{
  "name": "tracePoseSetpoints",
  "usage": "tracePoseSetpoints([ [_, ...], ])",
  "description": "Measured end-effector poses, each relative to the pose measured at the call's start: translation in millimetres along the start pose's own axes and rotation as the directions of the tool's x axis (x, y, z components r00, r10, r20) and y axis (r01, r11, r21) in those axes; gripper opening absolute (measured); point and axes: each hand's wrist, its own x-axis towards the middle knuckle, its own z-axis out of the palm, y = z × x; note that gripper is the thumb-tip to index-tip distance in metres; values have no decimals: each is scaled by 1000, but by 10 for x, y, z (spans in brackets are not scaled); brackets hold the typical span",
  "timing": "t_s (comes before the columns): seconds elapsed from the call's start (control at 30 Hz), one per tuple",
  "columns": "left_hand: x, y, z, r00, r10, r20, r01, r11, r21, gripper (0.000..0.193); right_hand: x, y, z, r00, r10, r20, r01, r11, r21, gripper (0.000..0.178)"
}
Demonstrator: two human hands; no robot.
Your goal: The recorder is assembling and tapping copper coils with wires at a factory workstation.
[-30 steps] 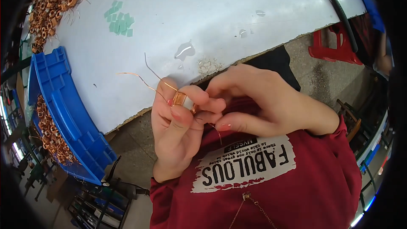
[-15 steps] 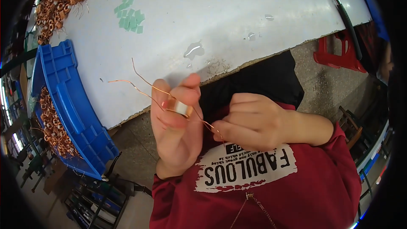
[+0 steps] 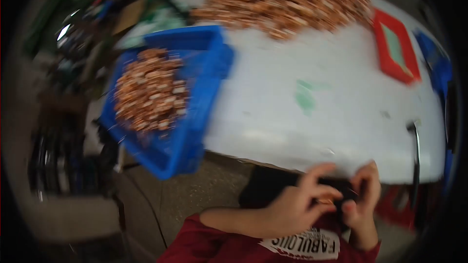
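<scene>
My left hand (image 3: 303, 205) is closed around a small copper-wire coil (image 3: 325, 201), held between the thumb and fingers in front of my red top. Only a blurred copper edge of it shows. Close on its right is my right hand (image 3: 364, 198), its thumb apart from the curved fingers, with no held thing visible between them. Both hands are just below the near edge of the white table (image 3: 263, 131). Motion blur hides the coil's loose wire ends.
At left, a blue plastic crate (image 3: 214, 85) holds a heap of copper coils (image 3: 152, 92). A larger coil pile (image 3: 287, 0) covers the table's far side. Small green pieces (image 3: 304, 96) lie mid-table. A red tray (image 3: 412, 68) and a metal bar (image 3: 416, 160) are at right.
The view has swung left, bringing the crate's contents, far coil pile and red tray into sight. My right hand's fingers have come apart from their pinch on the coil's wires.
</scene>
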Motion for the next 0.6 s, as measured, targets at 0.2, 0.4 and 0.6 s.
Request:
tracePoseSetpoints([
  [0.2,-36,-285,324,997,80,20,-76,985,-157,63,76,-173,16,885,85,458,-184,967,176,44],
  [0.4,12,-551,391,988,148,-42,-152,984,-95,33,126,-66,39,915,78,396,-226,912,343,26],
  [0.6,12,-461,385,980,181,-79,-182,983,-7,10,125,-93,0,948,115,297,-215,919,330,22],
])
